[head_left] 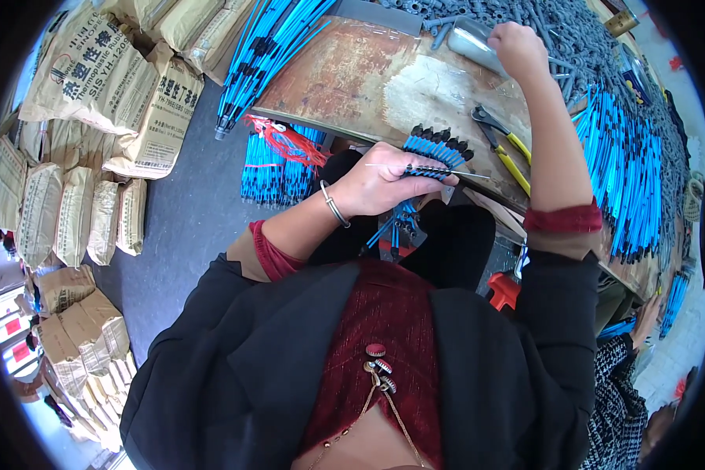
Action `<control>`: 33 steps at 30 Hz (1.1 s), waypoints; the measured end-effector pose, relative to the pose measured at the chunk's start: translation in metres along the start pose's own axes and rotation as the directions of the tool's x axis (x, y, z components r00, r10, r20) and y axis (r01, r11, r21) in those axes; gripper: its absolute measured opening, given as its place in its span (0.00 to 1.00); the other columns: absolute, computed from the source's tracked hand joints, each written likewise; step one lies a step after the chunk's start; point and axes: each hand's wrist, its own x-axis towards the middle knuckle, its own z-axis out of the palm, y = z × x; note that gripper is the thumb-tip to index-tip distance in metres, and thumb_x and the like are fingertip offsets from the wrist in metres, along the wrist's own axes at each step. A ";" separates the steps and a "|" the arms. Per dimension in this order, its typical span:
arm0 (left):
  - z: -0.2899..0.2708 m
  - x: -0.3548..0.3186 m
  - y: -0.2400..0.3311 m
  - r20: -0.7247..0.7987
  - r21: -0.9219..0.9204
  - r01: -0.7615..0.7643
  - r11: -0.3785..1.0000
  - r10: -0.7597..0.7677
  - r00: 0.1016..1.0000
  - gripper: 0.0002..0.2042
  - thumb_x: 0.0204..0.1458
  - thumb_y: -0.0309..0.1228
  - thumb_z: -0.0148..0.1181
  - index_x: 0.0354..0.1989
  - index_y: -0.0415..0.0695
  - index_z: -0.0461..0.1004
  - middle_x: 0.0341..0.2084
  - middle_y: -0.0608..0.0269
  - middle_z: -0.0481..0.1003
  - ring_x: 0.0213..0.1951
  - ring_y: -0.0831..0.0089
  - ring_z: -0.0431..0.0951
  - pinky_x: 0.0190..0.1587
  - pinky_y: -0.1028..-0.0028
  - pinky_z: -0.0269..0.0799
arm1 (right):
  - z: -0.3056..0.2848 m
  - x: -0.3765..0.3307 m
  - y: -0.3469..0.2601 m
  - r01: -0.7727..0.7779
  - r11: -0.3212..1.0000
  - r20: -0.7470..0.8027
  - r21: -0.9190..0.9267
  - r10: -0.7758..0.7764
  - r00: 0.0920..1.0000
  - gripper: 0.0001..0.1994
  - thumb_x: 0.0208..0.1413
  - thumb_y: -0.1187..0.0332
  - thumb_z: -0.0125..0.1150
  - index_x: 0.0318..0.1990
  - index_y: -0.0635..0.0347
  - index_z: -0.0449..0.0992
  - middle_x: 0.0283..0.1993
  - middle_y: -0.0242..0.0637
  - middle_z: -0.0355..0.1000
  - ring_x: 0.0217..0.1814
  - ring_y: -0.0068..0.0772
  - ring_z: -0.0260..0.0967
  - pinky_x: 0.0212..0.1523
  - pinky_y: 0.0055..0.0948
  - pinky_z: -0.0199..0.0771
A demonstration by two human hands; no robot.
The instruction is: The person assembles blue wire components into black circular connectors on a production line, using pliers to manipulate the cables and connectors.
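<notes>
My left hand (374, 185) is closed around a bunch of blue rods with black end pieces (439, 147), held over my lap at the table's edge. A thin straight metal wire (475, 175) crosses the bunch by my thumb and sticks out on both sides. My right hand (520, 52) is reached far forward, beside a shiny metal scoop (475, 45) near the pile of grey plastic parts (552, 35). Its fingers are curled, and whatever they may hold is hidden. Cutting pliers with yellow handles (503, 146) lie on the worn wooden table (352, 70) between my arms.
Blue rods (268, 51) lie at the table's far left, and more blue rods (623, 168) are heaped at the right. Tied blue bundles (278, 176) and red string (294, 142) sit below the table edge. Paper sacks (102, 86) are stacked at the left.
</notes>
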 end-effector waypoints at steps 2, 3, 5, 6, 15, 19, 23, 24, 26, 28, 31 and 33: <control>0.005 0.004 0.003 0.016 0.028 -0.024 0.999 0.023 1.000 0.09 0.50 0.25 0.56 0.39 0.39 0.76 0.24 0.63 0.77 0.23 0.81 0.72 0.29 0.79 0.70 | -0.015 -0.026 0.013 0.159 0.978 -0.334 0.137 -0.106 0.937 0.09 0.50 0.66 0.52 0.32 0.59 0.76 0.31 0.44 0.74 0.32 0.40 0.72 0.33 0.33 0.71; 0.002 0.000 0.004 -0.004 0.036 -0.018 0.999 0.018 1.000 0.09 0.50 0.25 0.56 0.39 0.39 0.76 0.24 0.63 0.77 0.23 0.81 0.72 0.29 0.79 0.70 | -0.033 -0.044 -0.009 0.133 0.840 -0.272 0.526 0.018 0.962 0.08 0.51 0.68 0.52 0.31 0.61 0.76 0.28 0.40 0.73 0.31 0.33 0.71 0.32 0.28 0.69; -0.001 -0.005 0.008 -0.035 0.019 0.061 0.998 -0.060 0.998 0.08 0.48 0.23 0.56 0.37 0.37 0.76 0.31 0.60 0.77 0.33 0.75 0.75 0.39 0.76 0.70 | -0.073 -0.098 -0.042 0.019 0.412 -0.080 0.911 0.132 0.988 0.07 0.52 0.71 0.52 0.31 0.64 0.75 0.27 0.34 0.71 0.29 0.21 0.67 0.32 0.20 0.66; -0.001 -0.006 0.009 -0.046 0.010 0.100 0.995 -0.099 0.994 0.08 0.48 0.22 0.56 0.37 0.37 0.76 0.34 0.58 0.77 0.38 0.71 0.77 0.43 0.75 0.70 | -0.087 -0.124 -0.050 -0.036 0.240 0.003 0.970 0.137 0.991 0.06 0.53 0.73 0.51 0.32 0.65 0.74 0.29 0.32 0.69 0.29 0.16 0.64 0.32 0.17 0.64; 0.004 -0.003 0.005 -0.068 -0.026 0.096 0.995 -0.097 0.993 0.08 0.49 0.23 0.56 0.38 0.37 0.75 0.36 0.59 0.77 0.40 0.74 0.75 0.46 0.73 0.69 | -0.082 -0.212 -0.070 0.225 0.692 -0.320 0.686 0.010 0.947 0.08 0.48 0.82 0.56 0.37 0.66 0.74 0.32 0.36 0.64 0.34 0.27 0.62 0.32 0.20 0.62; 0.004 -0.002 0.003 -0.090 -0.010 0.062 0.998 -0.063 0.994 0.09 0.50 0.31 0.56 0.39 0.42 0.76 0.34 0.61 0.78 0.39 0.72 0.77 0.44 0.75 0.71 | -0.085 -0.212 -0.072 0.217 0.732 -0.349 0.646 0.030 0.937 0.09 0.48 0.82 0.56 0.38 0.64 0.75 0.32 0.35 0.64 0.33 0.27 0.62 0.32 0.20 0.61; 0.004 -0.001 0.005 -0.090 0.014 0.063 0.998 -0.061 0.994 0.09 0.50 0.31 0.56 0.38 0.42 0.76 0.34 0.61 0.78 0.38 0.72 0.77 0.44 0.75 0.71 | -0.084 -0.208 -0.076 0.236 0.728 -0.358 0.643 0.014 0.934 0.09 0.47 0.81 0.57 0.38 0.64 0.76 0.31 0.35 0.64 0.32 0.27 0.62 0.32 0.20 0.61; 0.003 0.000 0.006 -0.085 0.029 0.058 0.998 -0.055 0.995 0.09 0.50 0.31 0.56 0.38 0.42 0.76 0.34 0.61 0.78 0.38 0.72 0.77 0.43 0.75 0.71 | -0.084 -0.207 -0.076 0.236 0.728 -0.358 0.644 0.014 0.934 0.09 0.47 0.81 0.57 0.38 0.64 0.76 0.31 0.35 0.64 0.32 0.27 0.62 0.32 0.20 0.61; 0.003 0.001 0.007 -0.076 0.058 0.048 0.997 -0.044 0.996 0.09 0.50 0.31 0.56 0.38 0.42 0.76 0.34 0.61 0.78 0.38 0.72 0.78 0.43 0.75 0.71 | -0.083 -0.206 -0.077 0.232 0.743 -0.368 0.628 0.022 0.929 0.09 0.47 0.81 0.58 0.37 0.64 0.76 0.31 0.35 0.64 0.32 0.26 0.62 0.31 0.20 0.61; 0.003 0.000 0.005 -0.082 0.042 0.052 0.998 -0.048 0.995 0.09 0.50 0.31 0.56 0.38 0.42 0.76 0.34 0.61 0.78 0.38 0.72 0.78 0.43 0.75 0.71 | -0.082 -0.206 -0.078 0.230 0.749 -0.373 0.621 0.025 0.927 0.09 0.47 0.81 0.58 0.37 0.64 0.76 0.31 0.35 0.64 0.31 0.26 0.62 0.31 0.20 0.61; 0.004 -0.001 0.003 -0.092 0.008 0.056 0.998 -0.055 0.994 0.09 0.50 0.31 0.56 0.38 0.42 0.76 0.33 0.61 0.78 0.37 0.72 0.78 0.42 0.75 0.71 | -0.081 -0.206 -0.079 0.235 0.758 -0.376 0.609 0.014 0.927 0.09 0.47 0.81 0.58 0.37 0.64 0.76 0.30 0.35 0.64 0.31 0.26 0.63 0.30 0.19 0.62; 0.004 -0.001 0.002 -0.098 0.000 0.048 0.999 -0.048 0.994 0.09 0.50 0.30 0.57 0.38 0.42 0.76 0.33 0.61 0.78 0.37 0.72 0.78 0.42 0.75 0.71 | -0.081 -0.206 -0.078 0.238 0.758 -0.382 0.607 0.016 0.924 0.09 0.47 0.82 0.58 0.37 0.64 0.76 0.30 0.35 0.64 0.31 0.26 0.63 0.30 0.19 0.62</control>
